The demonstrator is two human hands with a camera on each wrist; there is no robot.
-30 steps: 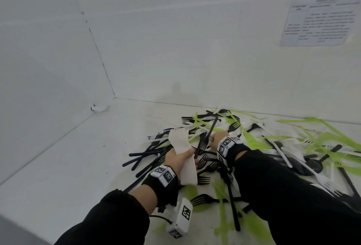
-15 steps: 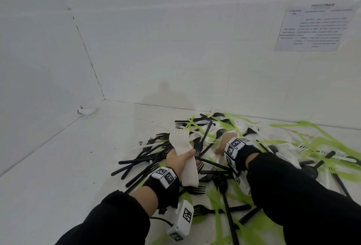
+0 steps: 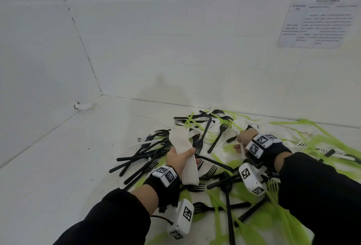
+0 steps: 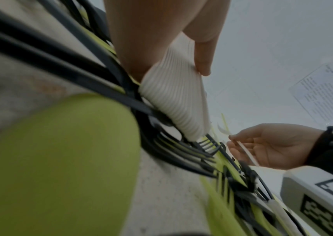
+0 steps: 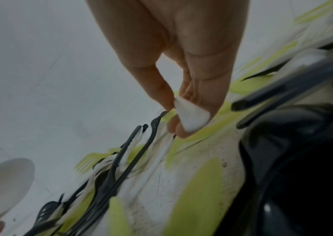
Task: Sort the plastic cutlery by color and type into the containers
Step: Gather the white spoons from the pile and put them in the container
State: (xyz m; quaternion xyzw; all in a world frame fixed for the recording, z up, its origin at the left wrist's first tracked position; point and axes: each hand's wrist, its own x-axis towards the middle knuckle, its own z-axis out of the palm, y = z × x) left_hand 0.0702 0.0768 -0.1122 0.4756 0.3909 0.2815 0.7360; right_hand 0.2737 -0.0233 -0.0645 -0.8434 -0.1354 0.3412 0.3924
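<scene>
Left hand [image 3: 180, 159] grips a thick stack of white forks [image 3: 183, 153] while the right hand [image 3: 244, 140] pinches 1 more white piece [image 5: 190, 115] above the mixed pile [image 3: 214, 166] near the floor's back edge, so sorting looks barely begun, no containers visible.

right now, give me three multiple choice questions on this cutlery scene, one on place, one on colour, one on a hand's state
1. Where is the printed sheet?
A. on the floor
B. on the wall, upper right
C. under the pile

2. What colour is the stack of forks in the left hand?
A. white
B. black
C. green

3. What is the right hand doing?
A. lying flat and empty
B. pinching a white piece
C. gripping a black fork

Answers:
1 B, it hangs on the right wall.
2 A, the head view shows white tines.
3 B, the right wrist view shows the fingertips closed on it.
</scene>
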